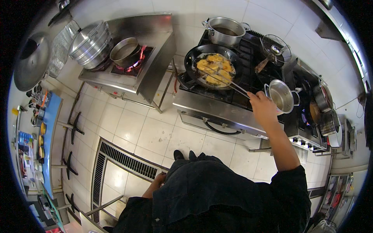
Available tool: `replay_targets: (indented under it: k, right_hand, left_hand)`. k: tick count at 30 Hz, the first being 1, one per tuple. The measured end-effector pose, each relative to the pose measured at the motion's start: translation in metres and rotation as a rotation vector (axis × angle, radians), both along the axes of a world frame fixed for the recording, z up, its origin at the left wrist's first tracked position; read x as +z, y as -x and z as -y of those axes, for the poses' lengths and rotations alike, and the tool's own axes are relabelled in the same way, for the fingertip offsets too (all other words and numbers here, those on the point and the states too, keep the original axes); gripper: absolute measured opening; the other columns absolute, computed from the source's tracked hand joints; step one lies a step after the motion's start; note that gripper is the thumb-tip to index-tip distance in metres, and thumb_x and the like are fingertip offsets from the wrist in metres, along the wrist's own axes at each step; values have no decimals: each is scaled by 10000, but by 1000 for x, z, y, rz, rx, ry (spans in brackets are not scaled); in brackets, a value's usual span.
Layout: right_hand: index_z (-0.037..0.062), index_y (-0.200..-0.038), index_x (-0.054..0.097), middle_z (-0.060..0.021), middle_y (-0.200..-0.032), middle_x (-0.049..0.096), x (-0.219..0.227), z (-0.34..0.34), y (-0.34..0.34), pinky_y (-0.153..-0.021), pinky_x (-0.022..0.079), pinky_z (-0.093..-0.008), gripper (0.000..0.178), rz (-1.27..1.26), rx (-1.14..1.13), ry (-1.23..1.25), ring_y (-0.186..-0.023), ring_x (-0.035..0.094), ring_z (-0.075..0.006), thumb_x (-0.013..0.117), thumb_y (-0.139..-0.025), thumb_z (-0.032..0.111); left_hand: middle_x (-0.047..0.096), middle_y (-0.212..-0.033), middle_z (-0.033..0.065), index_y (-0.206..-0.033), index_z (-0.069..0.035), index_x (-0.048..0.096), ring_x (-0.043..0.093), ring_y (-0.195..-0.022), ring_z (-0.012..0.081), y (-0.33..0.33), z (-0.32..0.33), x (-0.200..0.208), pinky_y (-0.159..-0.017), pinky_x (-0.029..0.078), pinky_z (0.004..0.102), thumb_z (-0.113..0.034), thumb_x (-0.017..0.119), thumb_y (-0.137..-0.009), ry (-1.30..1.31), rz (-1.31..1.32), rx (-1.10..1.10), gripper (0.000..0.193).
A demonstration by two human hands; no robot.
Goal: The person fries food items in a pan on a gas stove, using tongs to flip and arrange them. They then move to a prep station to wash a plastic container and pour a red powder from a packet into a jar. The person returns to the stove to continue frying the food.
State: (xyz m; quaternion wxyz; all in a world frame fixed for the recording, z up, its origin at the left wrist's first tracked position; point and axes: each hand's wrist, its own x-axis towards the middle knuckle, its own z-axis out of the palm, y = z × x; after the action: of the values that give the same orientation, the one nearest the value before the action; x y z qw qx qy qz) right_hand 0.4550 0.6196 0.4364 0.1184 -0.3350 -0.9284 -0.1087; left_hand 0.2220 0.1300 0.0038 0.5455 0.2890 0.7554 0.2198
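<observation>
My right hand [263,106] is closed round the end of long thin metal tongs [237,87]. The far ends of the tongs reach into a black wok [191,58] on the stove, among yellow battered pieces [211,66] in bubbling oil. Just right of my right hand stands a small two-handled pot [280,95] with liquid in it. Down beside my dark apron hangs my left hand [159,181], away from the stove. Its fingers are mostly hidden, and I see nothing held in it.
Behind the wok is a large pot [227,32] of dark liquid. A glass lid [276,48] with utensils lies right of it. Flames burn under a pan [125,53] on the left stove, beside a steamer [91,44]. A floor drain grate [126,158] runs behind me.
</observation>
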Motion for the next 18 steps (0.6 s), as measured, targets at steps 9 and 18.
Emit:
replay_targets:
  k: [9,18]
  right_hand:
    - [76,-1067,635,-123,-881,652,19,-7,-41,-652,465,-333,282,-406,-211,499,-705,607,-251,601,-825,217]
    - [-46,-1036,592,-41,-728,570,-12,-38,-48,-388,265,-177,252,-776,-392,1067,-456,389,-42,580,-858,132]
  left_hand:
    - [610,-1037,179,-1038,-128,644,562,-995,351,18,33,-48,-842,474,414,-251,580,-747,-127,80,41,322]
    - [616,-1030,184,-1004,-75,645,567,-1001,344,23,9,-44,-860,470,397,-247,573,-748,-79,-83,-207,317]
